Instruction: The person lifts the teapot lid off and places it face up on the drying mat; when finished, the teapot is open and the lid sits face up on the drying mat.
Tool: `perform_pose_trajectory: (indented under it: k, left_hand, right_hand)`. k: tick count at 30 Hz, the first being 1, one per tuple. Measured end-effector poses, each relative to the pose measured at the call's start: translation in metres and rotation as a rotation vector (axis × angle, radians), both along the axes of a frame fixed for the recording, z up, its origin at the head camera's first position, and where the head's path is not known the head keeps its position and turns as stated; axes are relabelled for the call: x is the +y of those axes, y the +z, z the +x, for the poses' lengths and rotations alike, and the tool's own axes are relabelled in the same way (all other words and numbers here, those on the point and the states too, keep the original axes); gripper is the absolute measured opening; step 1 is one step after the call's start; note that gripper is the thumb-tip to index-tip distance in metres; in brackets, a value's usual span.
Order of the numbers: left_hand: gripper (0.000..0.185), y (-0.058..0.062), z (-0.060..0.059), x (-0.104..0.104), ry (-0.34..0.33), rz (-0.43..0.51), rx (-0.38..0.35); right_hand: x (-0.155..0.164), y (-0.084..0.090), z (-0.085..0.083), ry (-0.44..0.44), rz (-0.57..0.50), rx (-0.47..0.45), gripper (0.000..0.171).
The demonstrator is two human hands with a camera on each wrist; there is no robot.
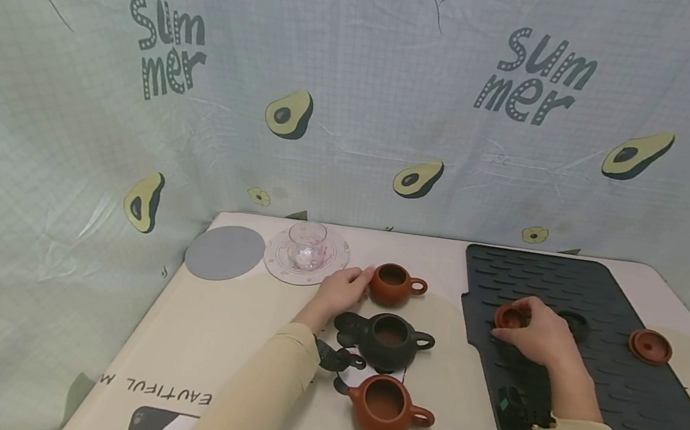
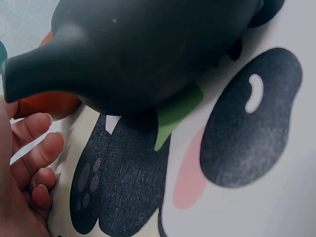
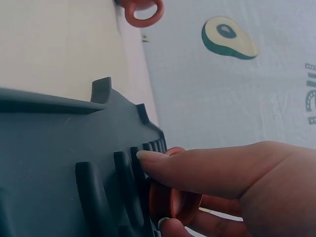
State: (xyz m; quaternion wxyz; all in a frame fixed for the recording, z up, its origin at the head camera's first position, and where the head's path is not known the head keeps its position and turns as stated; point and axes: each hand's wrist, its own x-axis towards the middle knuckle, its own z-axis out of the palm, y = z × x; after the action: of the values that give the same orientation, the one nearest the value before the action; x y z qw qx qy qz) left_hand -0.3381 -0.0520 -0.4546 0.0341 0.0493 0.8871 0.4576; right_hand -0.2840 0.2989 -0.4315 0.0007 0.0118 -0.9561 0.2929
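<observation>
In the head view, nearest the camera stood a lidless reddish-brown clay teapot [image 1: 383,406], its loop handle to the right. Just beyond it sat a lidless dark grey-black clay teapot [image 1: 389,339], then a smaller reddish-brown clay teapot [image 1: 391,284], also uncovered, handle right, so all three lay with spout-to-handle axes running left to right. The left hand [image 1: 342,289] touched that far pot's left side, fingers loosely curved against it. Right of the dark pot, on a black ribbed rubber mat [image 1: 627,414], the right hand [image 1: 541,331] pinched a small reddish-brown clay lid [image 1: 510,318]; another reddish-brown round lid [image 1: 649,346] lay farther right on the mat. No pot was covered, so lidding looked barely started.

The left wrist view showed the dark pot's spout pointing left above relaxed, slightly curled fingers [image 2: 34,158].

The right wrist view showed the thumb and fingers [image 3: 197,165] clamping the small lid on edge against the mat's ribs.
</observation>
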Motion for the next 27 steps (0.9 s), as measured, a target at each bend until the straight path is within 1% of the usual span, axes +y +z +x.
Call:
perform_pose_trajectory:
  k: [15,27]
  left_hand:
    - [0.052,0.0015,0.0013,-0.0004,0.005,0.003,0.007]
    - [0.052,0.0008,0.0001,-0.0002,0.004,0.008,0.007]
  right_hand:
    - [0.0018,0.0030,-0.0008,0.023,0.042,-0.014,0.071]
    - [0.0017,0.0026,0.0008,0.013,0.012,-0.046,0.072]
